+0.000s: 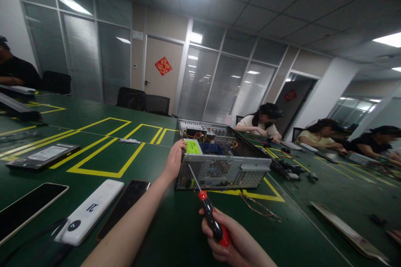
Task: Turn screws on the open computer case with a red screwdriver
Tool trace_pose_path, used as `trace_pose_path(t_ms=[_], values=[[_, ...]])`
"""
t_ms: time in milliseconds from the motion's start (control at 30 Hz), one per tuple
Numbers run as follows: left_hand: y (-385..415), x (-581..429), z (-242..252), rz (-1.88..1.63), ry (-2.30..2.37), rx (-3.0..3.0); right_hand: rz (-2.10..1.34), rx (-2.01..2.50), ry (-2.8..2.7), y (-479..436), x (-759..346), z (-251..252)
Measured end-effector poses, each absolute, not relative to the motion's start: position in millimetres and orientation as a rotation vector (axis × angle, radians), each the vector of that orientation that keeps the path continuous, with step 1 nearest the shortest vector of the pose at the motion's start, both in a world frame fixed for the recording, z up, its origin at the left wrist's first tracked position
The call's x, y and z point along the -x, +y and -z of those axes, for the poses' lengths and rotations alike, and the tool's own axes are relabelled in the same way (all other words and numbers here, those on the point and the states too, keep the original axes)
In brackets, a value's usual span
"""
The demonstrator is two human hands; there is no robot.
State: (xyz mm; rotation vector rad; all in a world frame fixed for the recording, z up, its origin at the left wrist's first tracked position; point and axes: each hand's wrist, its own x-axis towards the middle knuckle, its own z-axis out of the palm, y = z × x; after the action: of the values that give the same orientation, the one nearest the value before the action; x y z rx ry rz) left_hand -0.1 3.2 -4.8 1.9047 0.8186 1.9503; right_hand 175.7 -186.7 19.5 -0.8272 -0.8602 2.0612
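Note:
An opened desktop computer case (250, 159) lies on its side on the green table, its rear panel towards me. Inside its left rear corner sits a power supply with a yellow-green label (193, 147). My left hand (174, 162) is closed around that corner, fingers over the top edge by the label. In my right hand (224, 233) is a screwdriver (210, 212) with a red and black handle. Its shaft points up and left, the tip appearing at the rear panel near the power supply's grille. Whether it touches a screw I cannot tell.
Left of the case lie a hard drive (46, 154), a white device marked 21 (90, 210) and two phones (31, 204) (128, 204). Glasses (260, 208) rest at the case's right front. Cables and parts (288, 169) lie further right. Several people sit around the tables.

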Motion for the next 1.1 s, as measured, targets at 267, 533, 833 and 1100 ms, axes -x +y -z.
trace_pose_path(t_ms=[267, 533, 833, 1100], values=[[3.5, 0.0, 4.4, -1.959, 0.819, -1.922, -2.143, 0.845, -0.561, -192.9, -156.5, -34.6], [3.7, -0.2, 5.3, -1.964, 0.815, -1.907, -2.288, 0.734, -0.369, -191.6, -141.1, -30.9], [4.8, -1.1, 6.5, -1.957, 0.797, -1.905, -2.375, 0.515, -0.390, -187.4, -160.2, -22.8], [3.8, -0.6, 6.2, -1.957, 0.815, -1.901, -2.259, 0.602, -0.222, -184.8, -160.8, -25.3]])
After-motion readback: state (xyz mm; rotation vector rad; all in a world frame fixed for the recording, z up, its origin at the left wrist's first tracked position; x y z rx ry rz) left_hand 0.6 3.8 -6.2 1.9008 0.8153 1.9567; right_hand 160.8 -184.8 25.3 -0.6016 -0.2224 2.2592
